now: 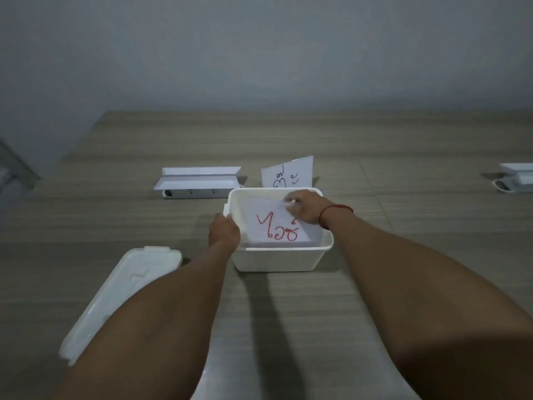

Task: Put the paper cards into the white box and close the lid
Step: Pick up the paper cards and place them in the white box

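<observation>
An open white box [275, 259] stands on the wooden table in front of me. Inside it lies a paper card with red writing [274, 226], tilted. My right hand [302, 207], with a red string on the wrist, pinches this card's far right corner inside the box. My left hand [224, 230] grips the box's left rim. Behind the box another paper card with black writing [288, 174] stands upright, partly hidden by the box. The white lid [127, 287] lies on the table at the near left, partly under my left forearm.
A white power strip housing [199, 181] lies at the back left of the box. A similar white unit [516, 177] sits at the far right edge. A grey wall runs behind the table.
</observation>
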